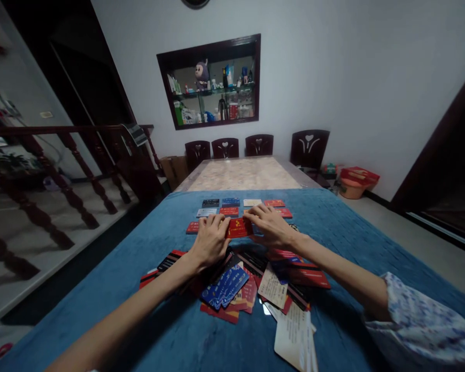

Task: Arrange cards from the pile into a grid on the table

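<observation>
Between my two hands is a red card (238, 228) with a gold emblem, held by its left and right ends just above the cloth. My left hand (210, 238) pinches the left end; my right hand (269, 226) grips the right end. Beyond them, cards lie in rows, among them a black card (211, 203), a blue card (231, 202), a white card (252, 202) and a red card (275, 203). Nearer me spreads a loose pile with blue patterned cards (229, 287), a beige card (273, 287) and a larger pale card (294, 333). My hands hide part of the rows.
A blue cloth (112, 289) covers the near part of the long table (248, 173). Dark chairs (309, 147) stand at its far end and a cardboard box (175, 170) at the far left. A wooden railing (73, 181) runs along the left.
</observation>
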Motion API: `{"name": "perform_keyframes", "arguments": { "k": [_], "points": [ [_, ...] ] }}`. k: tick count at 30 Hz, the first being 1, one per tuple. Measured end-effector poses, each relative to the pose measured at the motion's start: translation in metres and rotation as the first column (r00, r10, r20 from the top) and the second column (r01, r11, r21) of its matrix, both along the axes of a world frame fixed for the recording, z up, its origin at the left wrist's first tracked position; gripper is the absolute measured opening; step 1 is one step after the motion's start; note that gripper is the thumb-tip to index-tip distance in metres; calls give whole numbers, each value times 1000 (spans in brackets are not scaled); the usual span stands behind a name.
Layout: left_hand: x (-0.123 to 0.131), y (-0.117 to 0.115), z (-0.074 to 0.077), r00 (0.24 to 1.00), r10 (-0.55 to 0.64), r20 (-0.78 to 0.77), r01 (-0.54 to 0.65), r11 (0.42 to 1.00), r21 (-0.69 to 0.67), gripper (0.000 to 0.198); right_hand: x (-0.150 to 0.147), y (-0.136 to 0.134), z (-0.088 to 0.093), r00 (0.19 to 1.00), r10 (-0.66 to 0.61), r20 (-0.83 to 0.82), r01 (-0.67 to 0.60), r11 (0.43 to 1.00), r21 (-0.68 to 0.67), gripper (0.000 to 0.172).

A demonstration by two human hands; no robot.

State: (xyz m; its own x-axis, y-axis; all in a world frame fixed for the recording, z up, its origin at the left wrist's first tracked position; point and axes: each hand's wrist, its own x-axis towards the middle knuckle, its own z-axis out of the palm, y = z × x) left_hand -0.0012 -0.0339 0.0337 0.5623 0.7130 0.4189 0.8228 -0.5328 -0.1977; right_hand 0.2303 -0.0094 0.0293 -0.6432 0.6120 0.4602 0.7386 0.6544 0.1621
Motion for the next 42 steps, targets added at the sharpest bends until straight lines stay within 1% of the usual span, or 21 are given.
{"name": "perform_keyframes", "arguments": {
  "k": [6,11,16,20,23,27,34,38,42],
  "points": [
    [35,24,10,999,-28,-28,26,998,-52,43,35,16,9,1000,-9,8,10,999,-51,47],
    [64,45,16,999,-26,-43,21,993,-116,38,63,37,10,1000,-13,1,13,995,-100,46],
    [89,66,21,998,-28,-57,18,987,-161,36,85,53,15,1000,-30,-5,29,986,-163,36],
    [107,85,22,998,-28,-50,17,978,-206,29,97,65,21,997,-78,7,77,967,-243,24],
    [120,101,20,999,-17,-36,7,967,-253,28,104,76,22,991,-127,40,133,951,-280,20],
    [135,121,15,1000,-3,-31,-7,951,-308,29,112,93,19,978,-189,88,208,926,-315,21],
    [158,154,4,1000,9,-27,-18,934,-357,22,123,120,8,937,-312,158,349,860,-371,28],
    [171,169,0,999,16,-45,-33,918,-396,24,131,136,0,915,-361,178,402,830,-386,34],
    [182,185,-4,997,12,-70,-41,909,-416,29,138,153,-9,892,-405,198,451,805,-386,32]
  ]
}}
